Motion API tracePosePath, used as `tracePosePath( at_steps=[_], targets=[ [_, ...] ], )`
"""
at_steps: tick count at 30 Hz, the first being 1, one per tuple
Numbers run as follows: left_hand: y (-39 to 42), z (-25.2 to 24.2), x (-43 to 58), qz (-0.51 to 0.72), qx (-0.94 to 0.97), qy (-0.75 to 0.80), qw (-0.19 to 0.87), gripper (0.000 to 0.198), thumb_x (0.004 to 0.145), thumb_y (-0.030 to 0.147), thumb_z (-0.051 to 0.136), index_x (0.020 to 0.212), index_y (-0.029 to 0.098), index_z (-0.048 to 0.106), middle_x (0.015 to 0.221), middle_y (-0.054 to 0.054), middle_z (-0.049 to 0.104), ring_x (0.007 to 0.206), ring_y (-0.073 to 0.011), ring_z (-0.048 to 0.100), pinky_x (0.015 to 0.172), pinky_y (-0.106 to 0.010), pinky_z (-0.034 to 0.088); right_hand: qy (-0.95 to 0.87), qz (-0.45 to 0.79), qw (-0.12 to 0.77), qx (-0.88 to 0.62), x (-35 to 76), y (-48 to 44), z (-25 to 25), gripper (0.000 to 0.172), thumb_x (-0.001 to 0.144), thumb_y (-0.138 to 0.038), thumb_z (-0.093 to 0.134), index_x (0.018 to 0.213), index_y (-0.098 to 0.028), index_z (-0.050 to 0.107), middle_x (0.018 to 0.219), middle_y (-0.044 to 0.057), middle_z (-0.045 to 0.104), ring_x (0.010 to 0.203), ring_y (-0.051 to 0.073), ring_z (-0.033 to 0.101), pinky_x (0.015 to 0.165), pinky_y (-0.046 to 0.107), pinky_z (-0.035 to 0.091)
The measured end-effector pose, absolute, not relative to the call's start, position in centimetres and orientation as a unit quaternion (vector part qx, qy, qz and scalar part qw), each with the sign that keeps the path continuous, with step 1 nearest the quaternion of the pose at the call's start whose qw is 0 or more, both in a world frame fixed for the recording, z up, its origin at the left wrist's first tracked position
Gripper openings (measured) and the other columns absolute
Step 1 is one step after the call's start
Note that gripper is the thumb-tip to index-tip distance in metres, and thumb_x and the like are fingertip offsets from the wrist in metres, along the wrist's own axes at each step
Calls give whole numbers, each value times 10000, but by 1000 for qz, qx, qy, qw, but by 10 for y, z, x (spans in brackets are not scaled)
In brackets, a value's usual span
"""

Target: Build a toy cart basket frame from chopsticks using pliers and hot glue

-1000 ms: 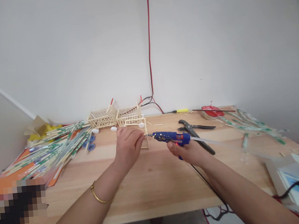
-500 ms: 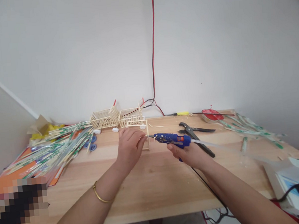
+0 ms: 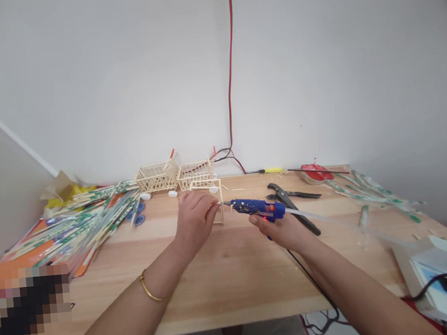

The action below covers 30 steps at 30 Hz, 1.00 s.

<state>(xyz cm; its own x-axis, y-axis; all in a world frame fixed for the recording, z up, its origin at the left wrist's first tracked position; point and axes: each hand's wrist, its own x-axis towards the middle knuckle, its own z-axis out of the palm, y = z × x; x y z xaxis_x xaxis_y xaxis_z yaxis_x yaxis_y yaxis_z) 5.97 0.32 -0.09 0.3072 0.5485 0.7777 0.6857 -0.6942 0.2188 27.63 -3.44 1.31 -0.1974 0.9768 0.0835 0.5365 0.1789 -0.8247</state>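
Note:
My right hand [image 3: 281, 227] is wrapped round a blue hot glue gun [image 3: 250, 207], with a clear glue stick [image 3: 303, 213] running out of its back end. The gun's nozzle points left and meets the side of a small rectangular frame of thin wooden sticks [image 3: 221, 191]. My left hand [image 3: 196, 214] grips that frame, its fingers closed close to the nozzle tip; the hand hides the frame's left part. Behind stand two slatted carts built from sticks, a left cart [image 3: 156, 177] and a right cart [image 3: 195, 174], with white wheels.
Black-handled pliers [image 3: 293, 205] lie right of the gun. Wrapped sticks [image 3: 91, 221] and blue wheels [image 3: 139, 217] are heaped at left. A red heart-shaped dish [image 3: 316, 173], a yellow-handled tool [image 3: 273, 170], torn wrappers [image 3: 370, 191] and a white box [image 3: 436, 274] occupy the back and right.
A small red light now shows on the glue gun near my right fingers. Both hands, the gun and the stick frame stay almost in place.

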Motion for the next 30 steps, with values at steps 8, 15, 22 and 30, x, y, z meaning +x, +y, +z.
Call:
tracePosePath(
  at_steps=[8, 15, 22, 30],
  targets=[
    [4, -1, 58, -446, -802, -389, 81, 51, 850, 219, 551, 811, 194, 572, 821, -33, 668, 815, -182, 559, 790, -358, 348, -720, 300, 327, -534, 275, -36, 20, 258, 785, -461, 530, 786, -219, 620, 681, 26, 600, 652, 183, 551, 564, 286, 432],
    [5, -1, 58, -446, -803, -387, 78, 86, 863, 231, 531, 794, 198, 572, 804, -35, 666, 808, -186, 565, 787, -359, 348, -701, 317, 338, -542, 278, -35, 15, 294, 793, -486, 510, 776, -214, 619, 532, 1, 513, 581, 179, 522, 520, 284, 406],
    [5, -2, 58, -446, -802, -389, 79, 67, 858, 230, 542, 808, 196, 568, 817, -33, 666, 815, -186, 561, 795, -360, 344, -714, 308, 339, -530, 273, -36, 20, 244, 793, -444, 523, 820, -225, 627, 578, 3, 529, 589, 169, 517, 530, 277, 406],
    [5, -2, 58, -440, -806, -389, 77, 78, 865, 230, 532, 803, 193, 563, 817, -35, 663, 816, -183, 563, 792, -356, 340, -718, 293, 323, -542, 274, -34, 17, 257, 805, -456, 522, 843, -225, 629, 740, 33, 627, 697, 196, 577, 607, 295, 456]
  ],
)
